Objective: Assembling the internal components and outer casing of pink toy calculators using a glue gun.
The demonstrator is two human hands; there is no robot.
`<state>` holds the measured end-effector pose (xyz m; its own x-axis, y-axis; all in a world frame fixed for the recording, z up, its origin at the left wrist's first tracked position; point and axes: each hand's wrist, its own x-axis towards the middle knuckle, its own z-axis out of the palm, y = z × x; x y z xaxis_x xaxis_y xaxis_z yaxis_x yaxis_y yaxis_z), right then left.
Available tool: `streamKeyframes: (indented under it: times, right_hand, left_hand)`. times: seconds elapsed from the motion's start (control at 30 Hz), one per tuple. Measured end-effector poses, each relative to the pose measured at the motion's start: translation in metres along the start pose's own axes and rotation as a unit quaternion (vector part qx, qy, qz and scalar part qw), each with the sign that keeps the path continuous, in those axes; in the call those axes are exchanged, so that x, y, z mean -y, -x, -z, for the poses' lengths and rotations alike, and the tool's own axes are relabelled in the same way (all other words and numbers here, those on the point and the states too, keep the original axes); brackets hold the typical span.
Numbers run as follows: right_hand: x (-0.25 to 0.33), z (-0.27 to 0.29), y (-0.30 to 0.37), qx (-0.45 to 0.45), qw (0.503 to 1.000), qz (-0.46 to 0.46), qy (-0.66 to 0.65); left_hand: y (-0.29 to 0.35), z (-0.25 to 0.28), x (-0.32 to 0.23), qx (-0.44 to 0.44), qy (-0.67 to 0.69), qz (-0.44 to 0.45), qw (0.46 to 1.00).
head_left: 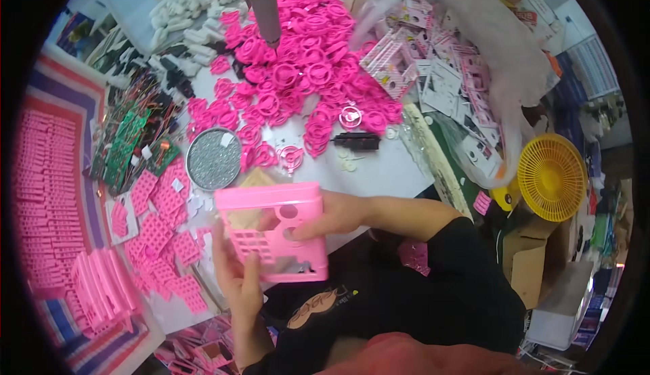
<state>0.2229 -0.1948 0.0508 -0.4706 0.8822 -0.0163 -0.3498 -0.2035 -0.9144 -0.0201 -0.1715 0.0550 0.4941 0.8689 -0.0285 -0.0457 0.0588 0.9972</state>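
Both hands grip a pink plastic casing (269,196) above the near edge of the worktable. It is tilted, with a large rectangular opening, a grid of small square holes and two round holes. My left hand (237,273) holds its left side, thumb at the lower left by the grid. My right hand (342,211) wraps its right side, with fingers around the round holes. Just beyond the casing, a tan block-like piece (261,177) shows in part. A round dish of small metal screws (213,158) stands to the left of it.
Pink ring-shaped parts (298,57) heap at the back, under a hanging grey power screwdriver (261,3). Pink keypad pieces (159,233), green circuit boards (132,131) and stacked pink casings (101,287) lie left. A bag of printed panels (447,91) and a yellow basket (552,177) are right.
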Motion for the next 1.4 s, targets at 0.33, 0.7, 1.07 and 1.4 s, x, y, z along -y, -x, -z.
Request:
streamKeyframes:
  times: [0.33,0.7,1.07,1.4]
  right_hand:
    - [0.090,0.264,0.125,-0.563,0.538,0.048,0.626]
    - [0.135,0.123,0.065,-0.346,0.584,0.326,0.658]
    - [0.053,-0.026,-0.071,-0.012,0.630,0.380,0.677]
    - [-0.055,-0.036,-0.043,-0.176,0.984,0.029,0.008]
  left_hand:
    - [0.005,0.046,0.011,-0.120,0.068,0.098,0.986]
    - [0.013,0.037,0.027,-0.055,0.024,0.076,0.995]
    - [0.015,0.022,0.025,-0.086,0.243,0.164,0.952]
    - [0.014,0.025,0.040,-0.262,-0.141,0.004,0.955]
